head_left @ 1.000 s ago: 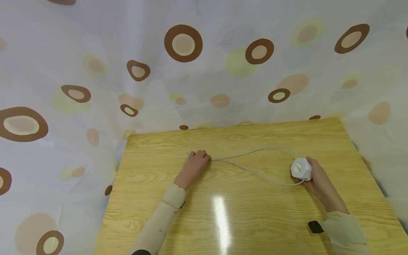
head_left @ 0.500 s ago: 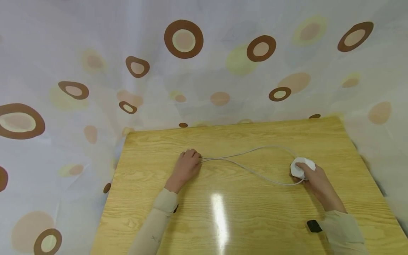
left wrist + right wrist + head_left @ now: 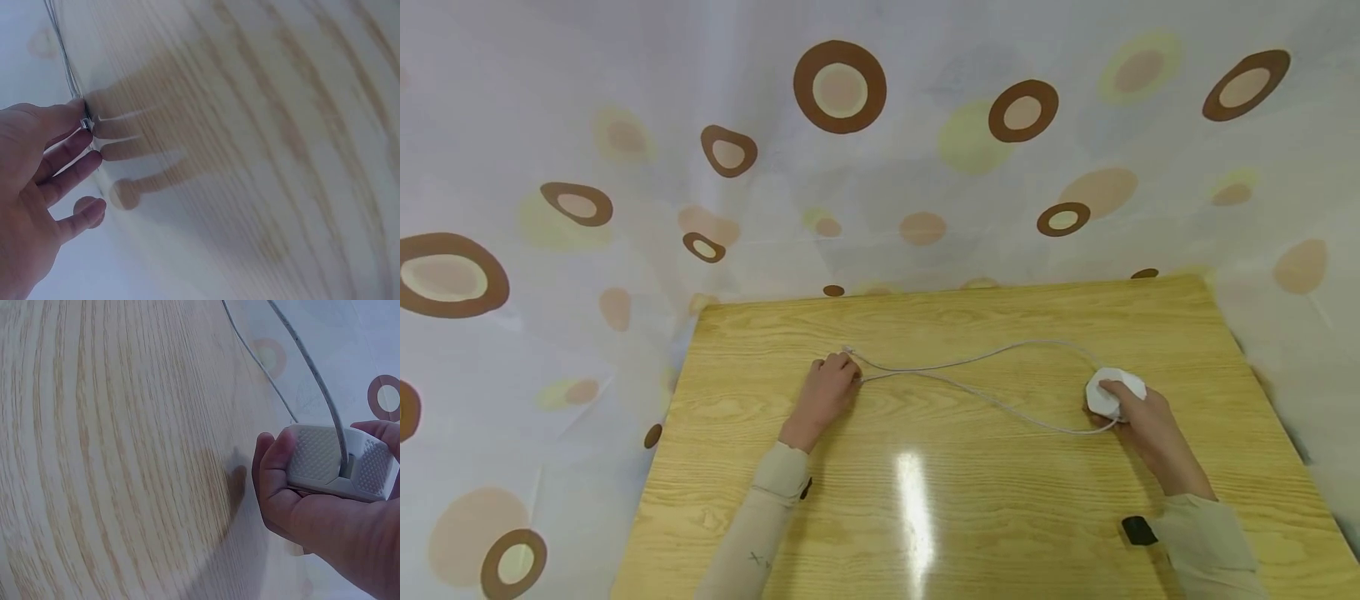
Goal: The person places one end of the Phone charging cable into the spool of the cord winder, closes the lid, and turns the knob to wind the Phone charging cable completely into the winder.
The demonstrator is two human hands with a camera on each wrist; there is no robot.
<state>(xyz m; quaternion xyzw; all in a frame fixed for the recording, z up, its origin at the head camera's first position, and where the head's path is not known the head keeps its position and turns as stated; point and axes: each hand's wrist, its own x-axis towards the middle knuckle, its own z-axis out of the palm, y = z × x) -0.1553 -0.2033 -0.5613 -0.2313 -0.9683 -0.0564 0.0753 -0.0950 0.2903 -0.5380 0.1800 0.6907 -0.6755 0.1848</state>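
Observation:
A white hexagonal case [image 3: 1103, 402] sits in my right hand [image 3: 1150, 425], a thin cable leaving each of two sides. In the head view my right thumb lies across its top; the right wrist view shows fingers curled under its textured side [image 3: 315, 453]. My left hand [image 3: 826, 390] pinches the end of one cable [image 3: 880, 377] at the left of the table. In the left wrist view a small metal plug [image 3: 86, 124] shows at the left fingertips [image 3: 84, 140]. The other cable's end [image 3: 848, 350] lies just beyond the left fingers. Both cables cross near the left hand.
The wooden table [image 3: 1000, 517] carries a bright light reflection at its front middle. A white curtain [image 3: 910, 167] with brown, pink and yellow spots hangs behind the table and along its left and right sides.
My left hand has slid left and slightly back toward me, and one cable end now lies free of it. My right thumb has moved onto the top of the case.

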